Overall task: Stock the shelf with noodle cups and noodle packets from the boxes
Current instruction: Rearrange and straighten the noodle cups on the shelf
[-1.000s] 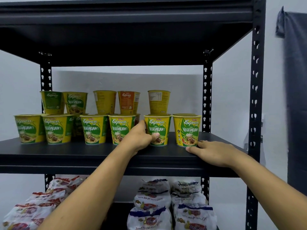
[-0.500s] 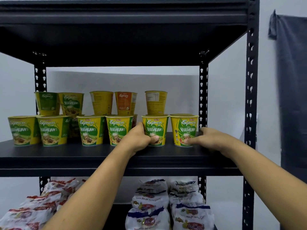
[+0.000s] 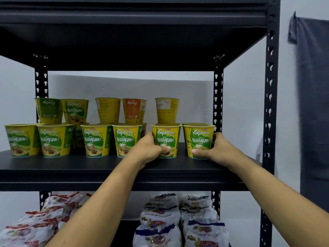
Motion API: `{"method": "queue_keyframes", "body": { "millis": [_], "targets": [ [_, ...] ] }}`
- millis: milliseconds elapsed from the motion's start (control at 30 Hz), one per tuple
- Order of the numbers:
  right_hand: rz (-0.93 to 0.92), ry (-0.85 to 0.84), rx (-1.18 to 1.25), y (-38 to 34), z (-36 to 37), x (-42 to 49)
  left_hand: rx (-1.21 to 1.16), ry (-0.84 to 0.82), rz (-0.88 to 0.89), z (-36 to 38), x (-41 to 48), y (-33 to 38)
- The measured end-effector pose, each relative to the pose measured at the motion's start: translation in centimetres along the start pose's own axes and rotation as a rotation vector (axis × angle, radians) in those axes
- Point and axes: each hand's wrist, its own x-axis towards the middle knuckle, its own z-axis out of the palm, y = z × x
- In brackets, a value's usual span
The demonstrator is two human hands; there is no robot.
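White wall, black shelf mid-frame: left hand is curling fingers round one front noodle cup, right hand is gripping the rightmost cup. Seemingly aligning them; next calls for small, level nudges.

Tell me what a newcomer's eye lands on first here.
On the middle shelf, the left hand grips the second cup from the right and the right hand grips the rightmost cup, both in a front row of green-and-yellow noodle cups. Behind them, a lone orange cup stands out in the stacked upper row. Below lie red-and-white packets at left and blue-and-white packets at right.
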Motion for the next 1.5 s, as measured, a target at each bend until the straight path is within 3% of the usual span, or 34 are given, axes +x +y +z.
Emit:
{"method": "queue_keyframes", "body": {
  "millis": [1133, 1500],
  "targets": [
    [-0.032, -0.024, -0.117, 0.13, -0.03, -0.3, -0.007, 0.017, 0.045, -0.05, -0.21, -0.15],
    [-0.038, -0.027, -0.096, 0.07, -0.17, -0.75, -0.043, 0.117, 0.095, -0.34, -0.16, -0.33]
  ]
}}
